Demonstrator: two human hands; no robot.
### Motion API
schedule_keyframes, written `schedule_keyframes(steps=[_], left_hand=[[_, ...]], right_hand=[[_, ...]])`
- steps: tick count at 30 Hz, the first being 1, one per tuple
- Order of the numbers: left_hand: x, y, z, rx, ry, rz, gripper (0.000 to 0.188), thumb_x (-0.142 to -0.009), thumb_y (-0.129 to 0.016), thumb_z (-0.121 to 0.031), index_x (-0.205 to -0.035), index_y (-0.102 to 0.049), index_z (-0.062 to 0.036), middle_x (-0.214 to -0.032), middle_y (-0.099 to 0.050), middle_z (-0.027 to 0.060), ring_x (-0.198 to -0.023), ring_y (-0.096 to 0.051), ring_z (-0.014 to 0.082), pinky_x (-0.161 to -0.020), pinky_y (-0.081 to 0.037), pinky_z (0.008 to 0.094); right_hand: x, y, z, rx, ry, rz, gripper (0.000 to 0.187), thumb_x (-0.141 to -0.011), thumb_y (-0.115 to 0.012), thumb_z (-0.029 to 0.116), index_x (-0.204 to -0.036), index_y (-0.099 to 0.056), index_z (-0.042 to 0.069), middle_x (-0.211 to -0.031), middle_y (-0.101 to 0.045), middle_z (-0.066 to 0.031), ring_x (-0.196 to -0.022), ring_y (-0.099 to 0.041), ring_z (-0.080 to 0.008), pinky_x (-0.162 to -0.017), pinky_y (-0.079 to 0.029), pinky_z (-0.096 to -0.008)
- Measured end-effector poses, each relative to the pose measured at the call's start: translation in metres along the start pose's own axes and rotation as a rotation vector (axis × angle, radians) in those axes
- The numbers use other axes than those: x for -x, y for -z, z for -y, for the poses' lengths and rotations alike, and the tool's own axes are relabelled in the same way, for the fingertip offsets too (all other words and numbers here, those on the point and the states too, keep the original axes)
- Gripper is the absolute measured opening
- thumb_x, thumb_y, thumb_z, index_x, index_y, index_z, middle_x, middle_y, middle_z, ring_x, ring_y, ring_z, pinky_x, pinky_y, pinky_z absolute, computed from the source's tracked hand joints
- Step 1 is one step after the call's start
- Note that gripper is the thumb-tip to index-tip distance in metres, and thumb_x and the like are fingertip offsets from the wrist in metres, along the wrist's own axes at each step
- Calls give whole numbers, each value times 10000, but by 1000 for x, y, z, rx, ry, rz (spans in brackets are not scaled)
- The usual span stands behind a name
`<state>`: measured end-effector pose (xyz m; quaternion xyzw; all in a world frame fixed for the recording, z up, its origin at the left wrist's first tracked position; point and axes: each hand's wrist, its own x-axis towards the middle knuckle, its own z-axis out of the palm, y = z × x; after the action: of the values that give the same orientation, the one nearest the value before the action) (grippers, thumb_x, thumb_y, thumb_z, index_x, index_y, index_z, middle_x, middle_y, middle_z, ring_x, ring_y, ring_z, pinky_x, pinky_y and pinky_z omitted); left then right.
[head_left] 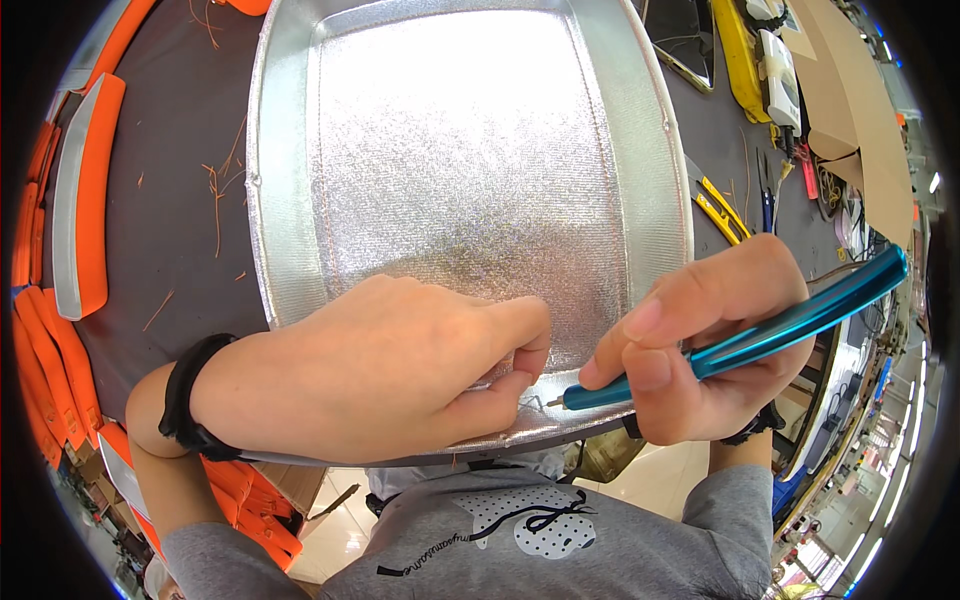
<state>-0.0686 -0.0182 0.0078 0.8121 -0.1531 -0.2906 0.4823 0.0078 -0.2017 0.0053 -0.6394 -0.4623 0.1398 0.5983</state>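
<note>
A silver, foil-surfaced fabric piece (465, 190) with raised, seamed sides lies in front of me, shaped like a shallow tray. My left hand (370, 370) rests over its near side, thumb and forefinger pinched together at the near edge. What the pinch holds looks like the foil fabric. In my right hand (700, 340) is a glossy teal pen-shaped tool (800, 320) with a thin metal tip. The tip points left at the near edge, beside my left fingertips, where the foil is creased. Whether it touches the foil, I cannot tell.
Orange and silver padded pieces (88, 200) lie along the left, with loose orange threads on the dark table (180, 150). To the right are a yellow utility knife (722, 210), a phone-like dark device (685, 40), a white power strip (780, 80) and cardboard (850, 100).
</note>
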Motion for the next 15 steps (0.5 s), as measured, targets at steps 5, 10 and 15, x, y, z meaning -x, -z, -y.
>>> schedule_keyframes(steps=[5,10,15], left_hand=[[0,1,0,1,-4,7,136,-808,-500,-156,-840,-474,-26,-623,-552,136,-566,-553,323,-514,-416,404],[1,0,4,-13,-13,-3,195,-782,-520,-137,-954,-480,-56,-615,-543,115,-551,-552,297,-499,-417,367],[1,-1,7,-27,-22,8,334,-758,-538,-117,-1085,-479,-86,-612,-536,93,-537,-552,269,-487,-420,329]], right_hand=[[-1,0,0,-3,-14,2,211,-743,-632,95,-818,-454,10,-592,-552,-60,-486,-617,-171,-397,-489,-216],[-2,1,2,-6,-44,-13,218,-748,-632,103,-827,-451,8,-589,-555,-69,-484,-616,-174,-401,-489,-219],[-3,2,2,-27,-33,7,220,-757,-618,100,-848,-441,5,-572,-554,-75,-479,-614,-180,-395,-480,-219]])
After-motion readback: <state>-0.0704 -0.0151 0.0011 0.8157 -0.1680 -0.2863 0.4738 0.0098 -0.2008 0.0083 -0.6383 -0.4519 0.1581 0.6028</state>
